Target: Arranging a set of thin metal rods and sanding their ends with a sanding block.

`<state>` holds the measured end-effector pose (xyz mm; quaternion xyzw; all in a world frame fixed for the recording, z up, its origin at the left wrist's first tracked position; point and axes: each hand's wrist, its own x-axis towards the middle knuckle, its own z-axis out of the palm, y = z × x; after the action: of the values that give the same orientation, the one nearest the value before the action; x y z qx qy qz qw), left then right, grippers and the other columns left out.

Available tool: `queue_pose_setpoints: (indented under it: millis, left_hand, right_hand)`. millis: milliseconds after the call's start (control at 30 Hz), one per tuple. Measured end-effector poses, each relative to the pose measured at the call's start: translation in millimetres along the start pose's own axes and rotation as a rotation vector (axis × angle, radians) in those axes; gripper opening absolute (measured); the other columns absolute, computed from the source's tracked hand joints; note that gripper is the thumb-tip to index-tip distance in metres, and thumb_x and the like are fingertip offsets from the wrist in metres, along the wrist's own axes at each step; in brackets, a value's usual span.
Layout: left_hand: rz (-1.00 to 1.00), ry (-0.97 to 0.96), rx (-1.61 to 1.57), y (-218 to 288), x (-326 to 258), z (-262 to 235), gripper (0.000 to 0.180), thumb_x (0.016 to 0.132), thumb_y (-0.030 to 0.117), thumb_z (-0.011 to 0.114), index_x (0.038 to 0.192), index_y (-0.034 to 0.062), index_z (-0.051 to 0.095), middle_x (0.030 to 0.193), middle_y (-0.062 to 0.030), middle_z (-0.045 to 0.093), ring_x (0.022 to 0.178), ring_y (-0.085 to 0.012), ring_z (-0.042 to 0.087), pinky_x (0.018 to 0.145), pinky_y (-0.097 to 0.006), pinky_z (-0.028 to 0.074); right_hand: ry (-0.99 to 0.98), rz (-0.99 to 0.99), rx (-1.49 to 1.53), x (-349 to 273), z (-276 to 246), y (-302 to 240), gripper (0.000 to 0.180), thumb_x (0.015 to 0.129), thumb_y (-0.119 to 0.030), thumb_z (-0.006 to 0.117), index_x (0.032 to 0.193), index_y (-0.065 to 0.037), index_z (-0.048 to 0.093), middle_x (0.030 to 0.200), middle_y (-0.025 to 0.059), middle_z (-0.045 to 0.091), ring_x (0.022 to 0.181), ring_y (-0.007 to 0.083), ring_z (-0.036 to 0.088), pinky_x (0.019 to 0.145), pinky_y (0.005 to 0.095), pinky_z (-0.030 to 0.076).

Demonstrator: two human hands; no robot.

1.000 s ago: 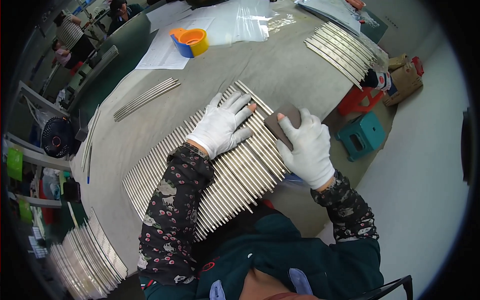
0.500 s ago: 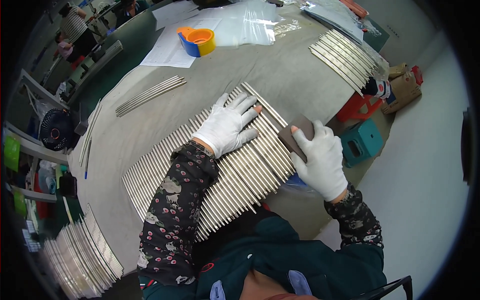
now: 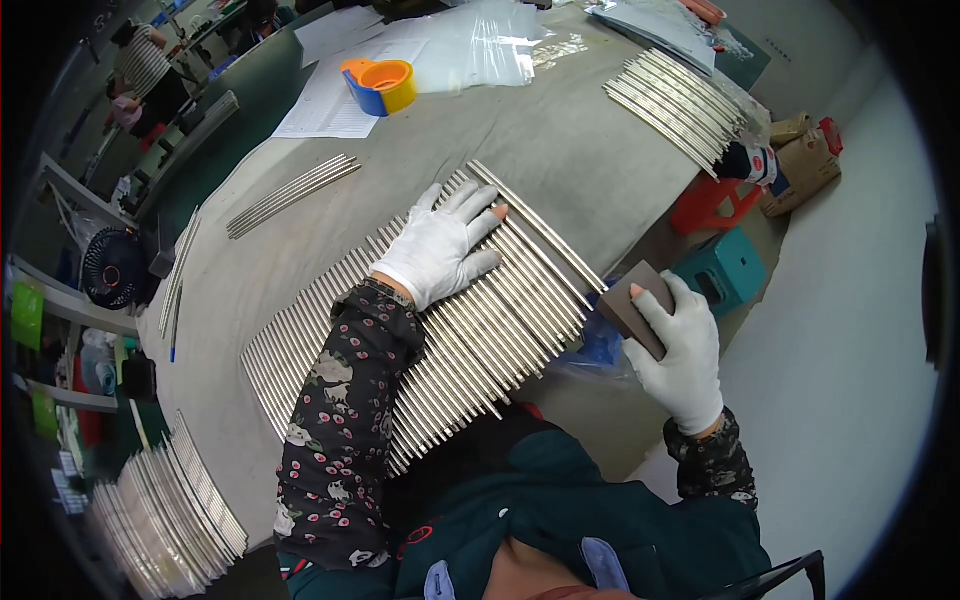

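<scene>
A row of thin silvery metal rods [image 3: 465, 345] lies side by side, slanting across the near part of the table. My gloved left hand [image 3: 437, 243] rests flat on their far half, its fingers spread. One or two rods [image 3: 540, 225] lie slightly apart at the row's right side. At their near end my gloved right hand [image 3: 682, 350] grips a grey-brown rectangular block [image 3: 632, 308], which looks like a sanding sponge. A corner of the block is touching or almost touching the rod tip. The block is just off the table's edge.
More rods sit in a bundle [image 3: 675, 110] at the far right, a small group [image 3: 292, 195] at the left, and a wrapped stack [image 3: 165, 515] at the near left. A tape dispenser [image 3: 380, 85] stands on papers. A teal stool [image 3: 722, 270] is beyond the right edge.
My right hand has moved right and nearer with the block, from alongside the rods to beyond their near ends. My left hand stays on the rods.
</scene>
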<state>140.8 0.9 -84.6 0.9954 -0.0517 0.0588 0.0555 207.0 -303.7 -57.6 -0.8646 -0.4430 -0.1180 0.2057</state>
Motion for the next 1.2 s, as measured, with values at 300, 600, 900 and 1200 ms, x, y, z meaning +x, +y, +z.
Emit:
queue_pose_setpoints:
  millis: [300, 600, 900, 1200]
  left_hand:
    - [0.019, -0.009, 0.009, -0.7, 4.6, 1.4, 0.057, 0.092, 0.043, 0.044, 0.139, 0.0112, 0.039, 0.149, -0.0134, 0.030, 0.139, -0.0323, 0.025, 0.112, -0.053, 0.017]
    - [0.016, -0.023, 0.007, -1.1, 13.0, 2.4, 0.055, 0.092, 0.042, 0.046, 0.137, 0.0109, 0.043, 0.149, -0.0134, 0.031, 0.139, -0.0330, 0.025, 0.112, -0.053, 0.018]
    - [0.011, 0.008, 0.039, -0.4, 16.8, 4.3, 0.057, 0.091, 0.045, 0.047, 0.136, 0.0100, 0.044, 0.146, -0.0144, 0.036, 0.137, -0.0314, 0.029, 0.112, -0.052, 0.020]
    - [0.018, 0.007, 0.057, 0.8, 19.1, 4.1, 0.058, 0.090, 0.044, 0.047, 0.136, 0.0093, 0.044, 0.145, -0.0135, 0.036, 0.138, -0.0313, 0.028, 0.112, -0.053, 0.021]
  right_hand:
    - [0.048, 0.034, -0.012, -1.7, 9.3, 6.4, 0.052, 0.065, -0.019, 0.072, 0.115, -0.007, 0.062, 0.122, 0.0264, 0.051, 0.104, 0.0385, 0.051, 0.088, 0.0438, 0.043]
    - [0.079, 0.064, -0.019, -3.9, 14.1, 10.4, 0.053, 0.065, -0.019, 0.072, 0.115, -0.008, 0.062, 0.122, 0.0262, 0.051, 0.103, 0.0389, 0.053, 0.088, 0.0438, 0.043]
    - [0.078, 0.082, -0.003, -3.7, 18.7, 9.4, 0.054, 0.064, -0.019, 0.073, 0.115, -0.008, 0.062, 0.122, 0.0255, 0.051, 0.102, 0.0376, 0.053, 0.086, 0.0432, 0.045]
    - [0.089, 0.076, -0.002, -3.5, 19.7, 9.5, 0.055, 0.063, -0.019, 0.073, 0.116, -0.008, 0.062, 0.122, 0.0254, 0.051, 0.100, 0.0380, 0.054, 0.085, 0.0433, 0.045]
